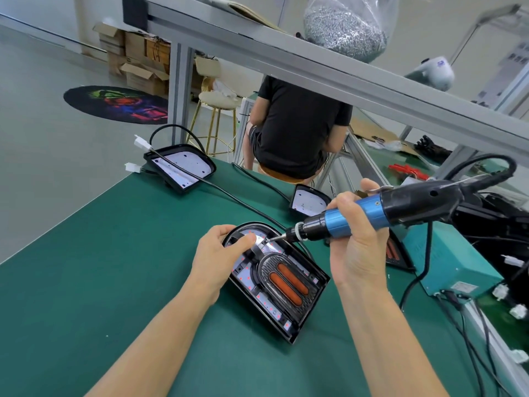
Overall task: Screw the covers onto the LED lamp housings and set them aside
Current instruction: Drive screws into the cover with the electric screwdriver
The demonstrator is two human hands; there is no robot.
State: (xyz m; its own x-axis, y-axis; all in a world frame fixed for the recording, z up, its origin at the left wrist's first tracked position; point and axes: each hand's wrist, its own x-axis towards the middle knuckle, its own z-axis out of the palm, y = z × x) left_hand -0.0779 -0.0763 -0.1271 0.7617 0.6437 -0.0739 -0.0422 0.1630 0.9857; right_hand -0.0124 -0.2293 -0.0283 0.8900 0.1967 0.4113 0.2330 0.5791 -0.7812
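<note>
A black LED lamp housing (309, 308) lies on the green mat (114, 267) in front of me, its white board dotted with red LEDs. A black cover with two orange lenses (289, 280) sits in it. My left hand (220, 250) grips the housing's rounded far end, thumb pressing inside near the screw point. My right hand (355, 245) grips a blue and black electric screwdriver (372, 212), its bit tip touching the housing beside my left thumb.
Two more housings with white boards lie further back: one at the mat's far left corner (180, 167), one at the middle (309, 200). A teal power box (455, 262) and cables sit right. A person in black (297, 130) sits beyond. A bag of screws (343, 27) rests on the overhead shelf.
</note>
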